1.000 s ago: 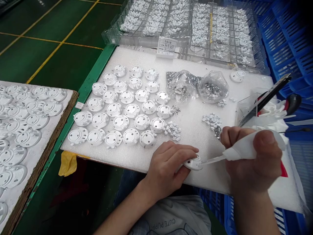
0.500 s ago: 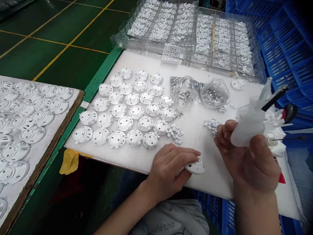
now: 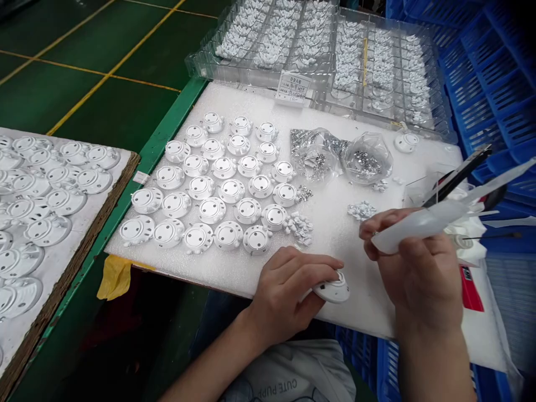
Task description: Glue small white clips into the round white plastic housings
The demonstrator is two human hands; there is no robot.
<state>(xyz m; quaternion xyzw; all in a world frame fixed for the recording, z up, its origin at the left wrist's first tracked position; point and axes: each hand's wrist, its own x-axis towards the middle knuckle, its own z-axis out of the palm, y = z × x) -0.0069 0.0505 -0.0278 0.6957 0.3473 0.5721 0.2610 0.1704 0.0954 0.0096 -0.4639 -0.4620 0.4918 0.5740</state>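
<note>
My left hand (image 3: 293, 285) grips a white round plastic part (image 3: 335, 289) by its edge, low over the front of the foam-covered table. Raised to its right, my right hand (image 3: 414, 262) is closed around a translucent squeeze bottle (image 3: 419, 228). The bottle lies tilted, its long nozzle toward the upper right. A small metallic bit seems to show at my right fingertips, too small to name. Left of my hands, rows of similar round parts (image 3: 212, 210) stand on the white foam sheet (image 3: 326, 229). A pile of small white pieces (image 3: 299, 228) lies just beyond my left hand.
Two clear bags of metal bits (image 3: 367, 159) lie mid-table. Behind them, clear compartment trays (image 3: 268, 75) hold small white pieces. Another small white pile (image 3: 361, 210) is near my right hand. Blue crates (image 3: 494, 84) stand at right; a second board (image 3: 84, 209) of round parts is left.
The squeeze bottle in my right hand has tipped from nearly upright to leaning right, and that hand has shifted slightly left. My left hand keeps its hold on the round part.
</note>
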